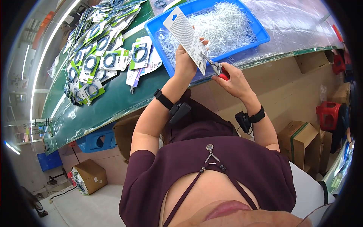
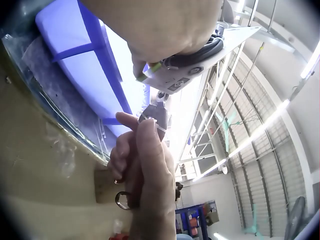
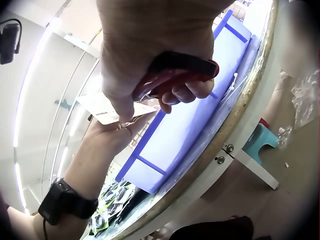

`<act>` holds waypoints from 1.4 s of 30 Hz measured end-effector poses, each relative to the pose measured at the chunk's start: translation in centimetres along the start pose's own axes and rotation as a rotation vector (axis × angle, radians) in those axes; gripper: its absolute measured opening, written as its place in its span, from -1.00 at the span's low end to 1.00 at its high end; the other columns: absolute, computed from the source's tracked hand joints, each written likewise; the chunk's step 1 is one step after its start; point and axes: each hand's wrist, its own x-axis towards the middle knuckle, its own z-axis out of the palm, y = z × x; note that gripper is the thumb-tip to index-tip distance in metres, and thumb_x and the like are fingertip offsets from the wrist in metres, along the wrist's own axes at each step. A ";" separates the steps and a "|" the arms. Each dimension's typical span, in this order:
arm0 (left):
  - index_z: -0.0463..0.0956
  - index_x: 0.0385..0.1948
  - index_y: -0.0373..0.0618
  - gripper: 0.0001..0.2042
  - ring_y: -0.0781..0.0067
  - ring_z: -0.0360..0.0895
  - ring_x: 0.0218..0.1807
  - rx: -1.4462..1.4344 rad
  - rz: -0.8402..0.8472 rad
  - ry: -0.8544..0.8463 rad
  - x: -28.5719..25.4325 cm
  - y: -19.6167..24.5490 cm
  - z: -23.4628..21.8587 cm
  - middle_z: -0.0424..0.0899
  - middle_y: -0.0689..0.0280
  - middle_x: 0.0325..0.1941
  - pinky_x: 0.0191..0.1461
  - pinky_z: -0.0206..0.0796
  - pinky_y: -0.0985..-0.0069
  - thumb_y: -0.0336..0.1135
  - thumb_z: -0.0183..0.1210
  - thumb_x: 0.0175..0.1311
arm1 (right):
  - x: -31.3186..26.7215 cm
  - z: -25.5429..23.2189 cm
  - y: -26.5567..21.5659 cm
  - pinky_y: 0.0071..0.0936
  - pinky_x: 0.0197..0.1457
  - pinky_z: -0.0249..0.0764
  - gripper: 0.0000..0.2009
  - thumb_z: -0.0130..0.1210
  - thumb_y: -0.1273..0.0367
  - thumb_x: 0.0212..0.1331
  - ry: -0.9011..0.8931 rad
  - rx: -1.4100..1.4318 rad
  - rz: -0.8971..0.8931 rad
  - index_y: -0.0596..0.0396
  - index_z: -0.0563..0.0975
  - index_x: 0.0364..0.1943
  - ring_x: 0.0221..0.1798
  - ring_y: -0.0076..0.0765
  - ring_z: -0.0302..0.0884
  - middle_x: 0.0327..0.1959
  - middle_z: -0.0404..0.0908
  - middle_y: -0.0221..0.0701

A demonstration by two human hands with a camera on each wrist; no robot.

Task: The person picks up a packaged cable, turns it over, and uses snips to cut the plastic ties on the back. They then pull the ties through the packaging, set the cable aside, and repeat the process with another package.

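Observation:
My left hand (image 1: 185,62) grips a white printed card (image 1: 185,36) with a blue-rimmed hanging hole, tilted over the blue tray (image 1: 166,64). Dark coiled cable (image 2: 202,52) shows on the card's other face in the left wrist view. My right hand (image 1: 236,81) holds red-handled pliers or cutters (image 1: 224,72), their metal head at the card's lower edge. In the right wrist view the fingers curl round the red and black handles (image 3: 175,75). Whether the jaws touch the card or cable is hidden.
White shredded strips (image 1: 223,28) fill much of the tray. Packaged coiled cables (image 1: 90,62) lie heaped at the left of the green table (image 1: 113,108). Below the table are a blue stool (image 1: 96,142), cardboard boxes (image 1: 298,140) and a red stool (image 1: 328,115).

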 end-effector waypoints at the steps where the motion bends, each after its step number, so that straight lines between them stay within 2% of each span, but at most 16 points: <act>1: 0.21 0.34 0.01 -0.50 0.14 0.55 0.06 0.009 0.002 0.012 0.0 0.0 0.0 0.56 0.11 -0.02 0.12 0.49 0.22 -0.51 0.00 0.36 | 0.0 -0.1 0.1 -0.34 -0.18 0.41 -0.58 0.31 0.19 0.06 -0.001 -0.005 -0.002 0.22 0.47 -0.14 -0.32 -0.12 0.44 -0.34 0.51 -0.18; 4: 0.22 0.34 0.00 -0.51 0.14 0.55 0.06 -0.024 -0.001 -0.003 0.1 -0.1 -0.4 0.56 0.13 -0.02 0.12 0.49 0.22 -0.53 -0.01 0.36 | -0.1 -0.2 0.4 -0.34 -0.19 0.40 -0.59 0.29 0.18 0.07 -0.008 -0.011 -0.001 0.22 0.47 -0.17 -0.34 -0.09 0.43 -0.38 0.50 -0.15; 7: 0.22 0.33 -0.02 -0.51 0.15 0.55 0.06 -0.110 -0.006 -0.062 0.2 -0.1 -0.7 0.56 0.13 -0.01 0.13 0.49 0.22 -0.52 0.00 0.36 | -0.2 -0.2 0.6 -0.36 -0.15 0.40 -0.55 0.29 0.17 0.08 -0.051 -0.035 0.054 0.22 0.46 -0.10 -0.31 -0.16 0.43 -0.32 0.50 -0.21; 10: 0.12 0.37 0.02 -0.50 0.03 0.51 0.12 0.012 0.046 -0.079 0.4 -0.2 -0.6 0.51 0.05 0.06 0.21 0.40 0.08 -0.30 0.01 0.40 | -0.5 -0.5 0.1 -0.38 -0.11 0.40 -0.51 0.29 0.13 0.09 0.005 0.076 -0.033 0.22 0.45 -0.04 -0.27 -0.22 0.42 -0.27 0.49 -0.25; 11: 0.12 0.37 0.02 -0.50 0.03 0.51 0.12 0.014 0.047 -0.079 0.4 -0.1 -0.6 0.51 0.05 0.06 0.21 0.40 0.08 -0.30 0.01 0.40 | -0.6 -0.6 -0.2 -0.39 -0.09 0.40 -0.48 0.28 0.12 0.09 0.032 0.132 -0.075 0.21 0.44 -0.01 -0.25 -0.26 0.42 -0.24 0.48 -0.28; 14: 0.21 0.33 -0.08 -0.51 0.19 0.55 0.09 -0.108 0.052 -0.094 0.3 0.2 -0.6 0.57 0.15 0.00 0.17 0.46 0.32 -0.51 0.03 0.35 | -0.7 -1.1 -1.0 -0.40 -0.06 0.39 -0.43 0.28 0.07 0.09 -0.007 0.094 -0.106 0.21 0.43 0.04 -0.21 -0.30 0.41 -0.21 0.47 -0.31; 18: 0.21 0.32 -0.11 -0.48 0.28 0.54 0.09 0.090 0.171 -0.122 -0.1 0.0 0.3 0.59 0.18 -0.02 0.14 0.46 0.43 -0.52 0.07 0.31 | -0.4 -0.8 -2.1 -0.40 -0.04 0.39 -0.39 0.28 0.03 0.08 -0.033 0.136 -0.113 0.21 0.43 0.05 -0.19 -0.32 0.42 -0.19 0.47 -0.30; 24: 0.23 0.32 -0.13 -0.47 0.38 0.54 0.08 0.177 0.179 -0.088 -0.4 0.1 0.8 0.59 0.24 -0.03 0.07 0.45 0.56 -0.56 0.10 0.29 | -0.4 -0.2 -2.2 -0.39 -0.03 0.40 -0.39 0.28 0.01 0.08 -0.011 0.196 -0.144 0.21 0.44 0.04 -0.18 -0.31 0.44 -0.21 0.50 -0.28; 28: 0.24 0.31 -0.15 -0.48 0.45 0.54 0.03 0.283 0.223 -0.054 -0.2 -0.2 0.4 0.58 0.27 -0.04 0.02 0.43 0.61 -0.57 0.09 0.30 | -0.5 -0.2 -2.3 -0.39 -0.06 0.40 -0.43 0.29 0.02 0.08 0.020 0.186 -0.107 0.20 0.47 0.01 -0.23 -0.31 0.44 -0.27 0.53 -0.29; 31: 0.24 0.31 -0.18 -0.49 0.49 0.55 -0.01 0.385 0.285 -0.035 0.1 -0.7 -0.4 0.59 0.29 -0.06 -0.01 0.43 0.62 -0.57 0.07 0.31 | -0.6 -0.6 -2.2 -0.47 -0.13 0.39 -0.49 0.29 0.07 0.10 -0.026 0.238 -0.027 0.18 0.50 -0.02 -0.29 -0.42 0.41 -0.35 0.52 -0.38; 34: 0.32 0.24 -0.20 -0.57 0.54 0.55 -0.11 0.647 0.253 0.027 0.6 0.1 -1.4 0.60 0.29 -0.10 -0.06 0.42 0.63 -0.52 0.09 0.32 | -0.8 -1.3 -1.3 -0.53 -0.16 0.37 -0.53 0.29 0.10 0.11 -0.051 0.326 0.050 0.17 0.52 -0.04 -0.32 -0.50 0.37 -0.37 0.50 -0.45; 35: 0.32 0.24 -0.20 -0.57 0.54 0.55 -0.11 0.646 0.255 0.024 0.6 0.8 -1.7 0.60 0.29 -0.10 -0.06 0.42 0.63 -0.52 0.09 0.32 | -0.8 -1.7 -0.8 -0.56 -0.18 0.36 -0.55 0.28 0.11 0.12 -0.065 0.369 0.089 0.16 0.52 -0.05 -0.33 -0.54 0.35 -0.38 0.48 -0.48; 38: 0.37 0.13 -0.18 -0.66 0.59 0.55 -0.20 0.703 -0.020 -0.091 0.1 3.1 -2.1 0.61 0.28 -0.15 -0.17 0.39 0.65 -0.43 0.12 0.34 | -1.0 -2.9 1.4 -0.59 -0.21 0.34 -0.56 0.28 0.13 0.13 -0.087 0.374 0.160 0.14 0.52 -0.03 -0.33 -0.60 0.32 -0.39 0.45 -0.52; 40: 0.36 0.10 -0.17 -0.68 0.60 0.54 -0.22 0.604 -0.027 -0.079 -0.5 3.6 -1.1 0.61 0.27 -0.16 -0.21 0.37 0.66 -0.41 0.12 0.34 | -1.2 -3.2 1.9 -0.61 -0.22 0.32 -0.57 0.28 0.14 0.13 -0.102 0.376 0.200 0.13 0.52 -0.03 -0.34 -0.63 0.31 -0.39 0.44 -0.55; 42: 0.33 0.04 -0.15 -0.71 0.62 0.52 -0.27 0.408 -0.032 -0.052 -0.8 3.9 -0.3 0.61 0.25 -0.19 -0.28 0.34 0.67 -0.37 0.13 0.35 | -1.2 -3.5 2.0 -0.59 -0.23 0.34 -0.57 0.29 0.15 0.11 0.071 0.287 0.232 0.13 0.52 -0.02 -0.36 -0.59 0.33 -0.40 0.45 -0.52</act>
